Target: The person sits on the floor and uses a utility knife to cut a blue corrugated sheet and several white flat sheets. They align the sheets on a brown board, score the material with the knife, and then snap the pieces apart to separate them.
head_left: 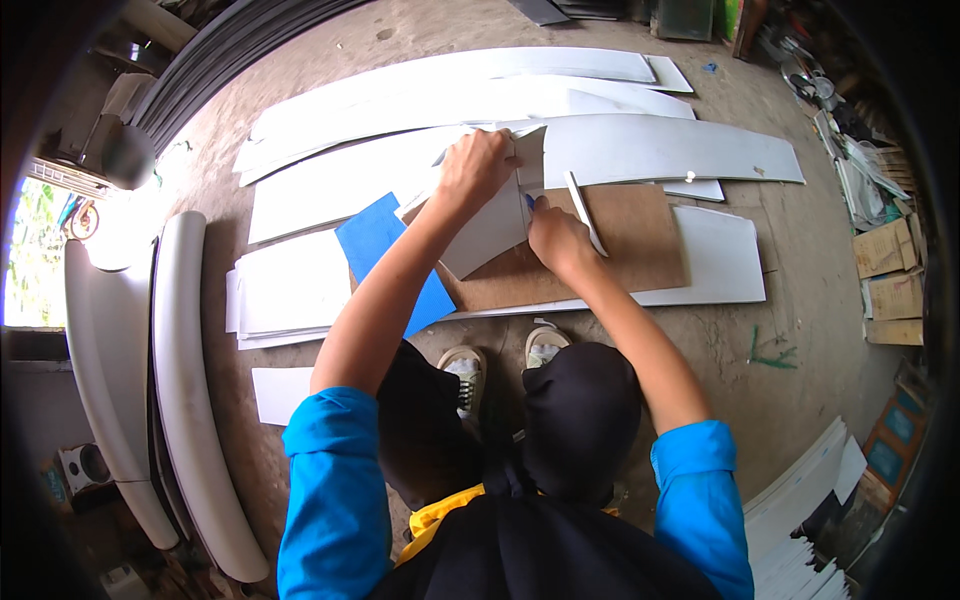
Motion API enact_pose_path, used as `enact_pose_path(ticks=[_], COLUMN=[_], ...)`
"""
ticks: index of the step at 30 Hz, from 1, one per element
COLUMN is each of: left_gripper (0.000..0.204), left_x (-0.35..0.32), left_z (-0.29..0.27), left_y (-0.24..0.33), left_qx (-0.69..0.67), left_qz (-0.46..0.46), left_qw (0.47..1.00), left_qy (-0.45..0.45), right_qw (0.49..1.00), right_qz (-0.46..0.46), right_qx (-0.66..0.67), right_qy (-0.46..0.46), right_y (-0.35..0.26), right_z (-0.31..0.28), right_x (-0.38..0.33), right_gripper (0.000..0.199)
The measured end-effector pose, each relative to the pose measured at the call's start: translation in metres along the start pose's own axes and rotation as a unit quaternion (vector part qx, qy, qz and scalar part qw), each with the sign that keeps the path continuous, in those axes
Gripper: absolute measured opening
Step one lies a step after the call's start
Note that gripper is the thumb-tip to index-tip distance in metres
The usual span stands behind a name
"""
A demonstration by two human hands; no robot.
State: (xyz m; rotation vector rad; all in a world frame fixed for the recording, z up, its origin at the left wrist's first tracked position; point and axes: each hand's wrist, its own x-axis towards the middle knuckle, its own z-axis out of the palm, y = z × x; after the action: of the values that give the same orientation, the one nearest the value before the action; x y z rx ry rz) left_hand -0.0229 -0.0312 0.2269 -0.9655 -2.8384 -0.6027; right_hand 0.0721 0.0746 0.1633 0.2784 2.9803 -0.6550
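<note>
Left hand: white sheet gripped at its far end, above the brown board.
Right hand: blue tool grasped, mostly hidden.
Cardboard boxes: stacked at right; marks too small to be read.

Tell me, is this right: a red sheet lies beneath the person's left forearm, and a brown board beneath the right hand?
Not quite: the head view shows a blue sheet, not a red one, beneath the left forearm. The brown board is indeed beneath the right hand.
</note>
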Motion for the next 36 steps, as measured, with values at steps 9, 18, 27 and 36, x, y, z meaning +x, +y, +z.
enact_pose_path(ticks=[9, 18, 27, 36], left_gripper=[0.022, 0.025, 0.023, 0.024], left_x=[-0.007, -0.006, -0.001, -0.004], left_z=[-0.001, 0.002, -0.001, 0.001], left_y=[0.010, 0.009, 0.003, 0.010], left_qx=[-0.001, 0.034, 0.017, 0.045], left_qz=[0.024, -0.010, 0.008, -0.002], left_qw=[1.000, 0.999, 1.000, 0.999], left_qy=[0.014, -0.010, -0.022, -0.016], right_qw=[1.000, 0.988, 0.991, 0.988], right_qz=[-0.006, 0.017, -0.007, -0.001], right_qx=[-0.004, -0.097, -0.107, -0.106], right_qy=[-0.016, -0.118, -0.082, -0.113], right_y=[0.003, -0.011, -0.002, 0.004], right_z=[0.012, -0.004, 0.003, 0.010], right_x=[0.015, 0.027, 0.015, 0.026], right_gripper=[0.021, 0.021, 0.021, 0.023])
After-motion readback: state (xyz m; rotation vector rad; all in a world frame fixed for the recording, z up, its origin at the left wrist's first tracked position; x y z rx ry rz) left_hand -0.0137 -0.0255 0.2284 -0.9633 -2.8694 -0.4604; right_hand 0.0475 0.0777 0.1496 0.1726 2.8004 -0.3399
